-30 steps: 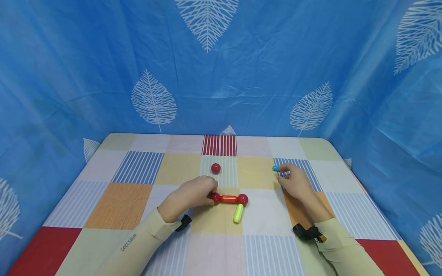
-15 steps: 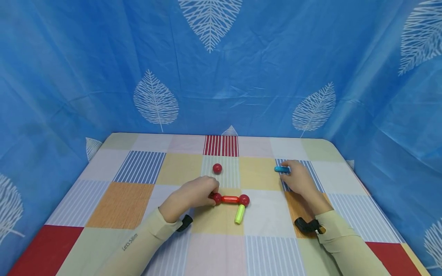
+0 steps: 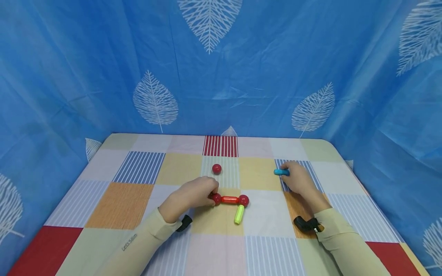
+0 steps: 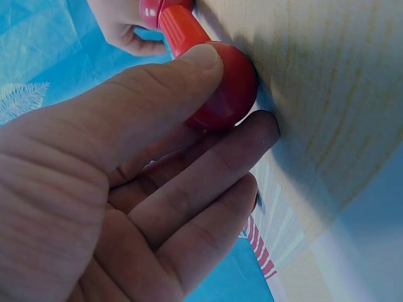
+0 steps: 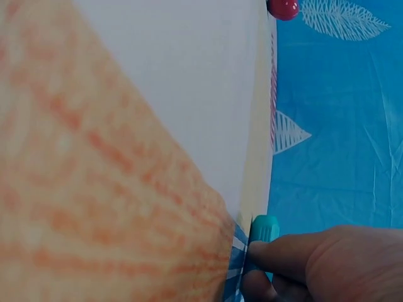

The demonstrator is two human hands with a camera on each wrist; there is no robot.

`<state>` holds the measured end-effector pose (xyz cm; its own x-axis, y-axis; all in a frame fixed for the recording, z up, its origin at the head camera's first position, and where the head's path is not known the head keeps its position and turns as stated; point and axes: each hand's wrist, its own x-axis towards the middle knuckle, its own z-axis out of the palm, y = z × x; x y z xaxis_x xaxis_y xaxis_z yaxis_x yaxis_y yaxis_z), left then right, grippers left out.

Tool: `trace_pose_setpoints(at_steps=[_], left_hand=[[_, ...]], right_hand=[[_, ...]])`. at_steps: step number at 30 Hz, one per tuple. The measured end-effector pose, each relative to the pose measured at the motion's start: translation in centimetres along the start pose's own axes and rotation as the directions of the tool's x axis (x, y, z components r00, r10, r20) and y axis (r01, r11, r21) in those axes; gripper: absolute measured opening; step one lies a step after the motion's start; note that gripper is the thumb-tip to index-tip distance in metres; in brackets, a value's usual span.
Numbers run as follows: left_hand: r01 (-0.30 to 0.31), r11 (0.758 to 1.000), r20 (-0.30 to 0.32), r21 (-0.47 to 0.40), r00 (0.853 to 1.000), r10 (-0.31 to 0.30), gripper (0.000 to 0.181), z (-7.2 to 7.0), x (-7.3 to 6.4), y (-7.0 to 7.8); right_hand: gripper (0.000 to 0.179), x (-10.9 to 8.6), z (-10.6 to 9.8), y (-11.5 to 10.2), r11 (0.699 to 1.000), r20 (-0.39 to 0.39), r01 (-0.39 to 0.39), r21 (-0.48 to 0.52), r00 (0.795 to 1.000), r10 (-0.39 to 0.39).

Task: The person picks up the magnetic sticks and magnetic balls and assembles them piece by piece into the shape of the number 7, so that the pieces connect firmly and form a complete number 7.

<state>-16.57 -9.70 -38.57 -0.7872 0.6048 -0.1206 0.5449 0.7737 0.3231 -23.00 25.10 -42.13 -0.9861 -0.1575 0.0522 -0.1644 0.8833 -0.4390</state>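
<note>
My left hand (image 3: 197, 192) pinches a red ball (image 4: 230, 88) between thumb and fingers, low over the table. From that ball an orange-red rod (image 3: 229, 199) runs right to a second red ball (image 3: 243, 200). A yellow-green rod (image 3: 239, 214) touches the second ball and points toward the near edge. At the right, my right hand (image 3: 297, 177) grips a blue rod (image 3: 281, 172), thumb on one side and fingertips on the other. The rod's free end (image 5: 265, 228) sticks out past the thumb in the right wrist view.
A loose red ball (image 3: 216, 169) sits behind the joined pieces. The table wears a patchwork cloth (image 3: 138, 207) of coloured squares. Blue curtains (image 3: 221, 76) with white leaf prints stand at the back and sides.
The right hand has closed its fingers round the blue rod and shifted it slightly toward the near side. The left hand and the joined pieces stay where they were.
</note>
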Motion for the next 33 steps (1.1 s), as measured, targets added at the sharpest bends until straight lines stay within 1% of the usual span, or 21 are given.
trace_pose_setpoints(at_steps=[7, 14, 23, 27, 33], left_hand=[[0.004, 1.0, 0.004, 0.0, 1.0, -0.004, 0.023, 0.3, 0.0, 0.1], [-0.001, 1.0, -0.004, 0.003, 1.0, 0.001, 0.024, 0.2, 0.0, 0.2], [-0.009, 1.0, -0.008, 0.009, 1.0, 0.009, 0.026, 0.2, -0.1, 0.1], [-0.01, 1.0, -0.011, 0.006, 1.0, 0.01, 0.027, 0.2, -0.1, 0.1], [0.006, 1.0, -0.005, 0.004, 1.0, -0.006, 0.027, 0.1, -0.2, 0.2]], right_hand=[[0.017, -0.6, 0.3, 0.0, 1.0, 0.012, 0.013, -0.009, 1.0, -0.013], [0.017, -1.4, 0.0, -0.3, 0.999, 0.031, 0.038, -0.019, 0.999, -0.037], [0.02, -2.8, 0.0, -1.3, 0.995, 0.013, 0.086, -0.043, 0.996, -0.086], [0.017, -3.4, 0.0, -1.9, 0.994, -0.007, 0.099, -0.046, 0.995, -0.099], [0.017, -4.4, -0.1, -2.4, 0.991, -0.019, 0.117, -0.059, 0.993, -0.118]])
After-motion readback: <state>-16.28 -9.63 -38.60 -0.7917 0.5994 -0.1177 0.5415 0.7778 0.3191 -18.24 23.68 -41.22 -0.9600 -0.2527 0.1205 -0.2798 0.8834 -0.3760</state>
